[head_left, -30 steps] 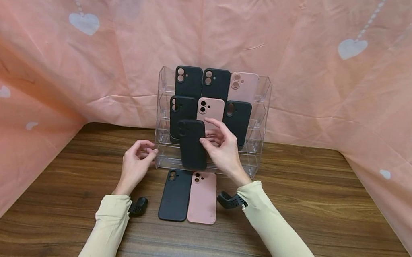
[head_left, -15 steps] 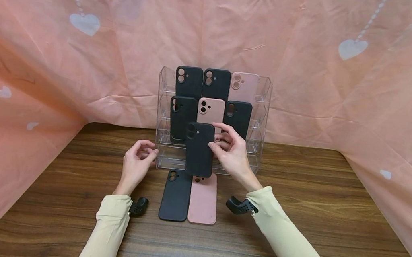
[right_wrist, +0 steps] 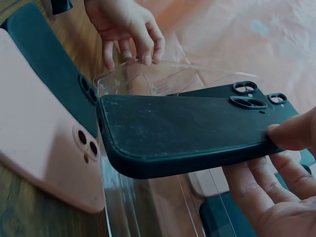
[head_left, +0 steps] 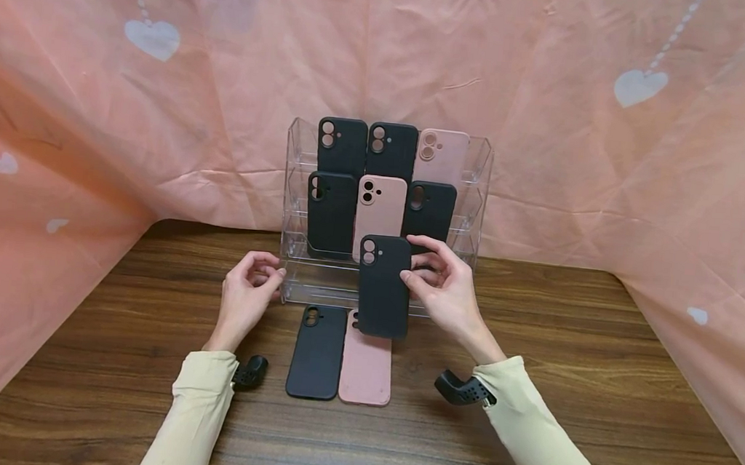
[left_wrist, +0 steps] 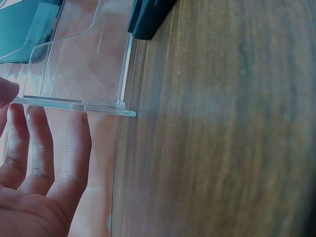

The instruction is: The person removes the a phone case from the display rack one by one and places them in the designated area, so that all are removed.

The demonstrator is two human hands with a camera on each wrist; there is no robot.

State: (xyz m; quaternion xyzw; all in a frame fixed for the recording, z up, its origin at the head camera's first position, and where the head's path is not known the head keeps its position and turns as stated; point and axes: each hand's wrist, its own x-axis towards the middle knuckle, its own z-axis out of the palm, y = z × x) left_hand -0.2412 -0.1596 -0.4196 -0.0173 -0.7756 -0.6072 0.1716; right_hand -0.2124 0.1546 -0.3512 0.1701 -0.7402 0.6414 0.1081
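My right hand [head_left: 450, 290] holds a black phone case [head_left: 384, 288] by its right edge, thumb on the back face and fingers behind. The case is upright, in front of the lowest tier of a clear acrylic display stand [head_left: 323, 278]. In the right wrist view this phone case [right_wrist: 182, 128] shows a camera cutout and scuffs. My left hand [head_left: 249, 299] is at the stand's lower left side; in the left wrist view its fingers [left_wrist: 76, 143] meet the outside of the clear side panel [left_wrist: 79, 64], with the thumb at its edge.
A black case [head_left: 315, 359] and a pink case [head_left: 367, 371] lie side by side on the wooden table [head_left: 550, 392]. Two rows of cases, including a pink case [head_left: 442, 152] and a black case [head_left: 330, 214], stand in the upper tiers. Pink cloth [head_left: 548, 166] hangs behind.
My right hand has moved the black case to the right and down, away from the stand's tiers, turning its back towards me. The left hand has stayed in place.
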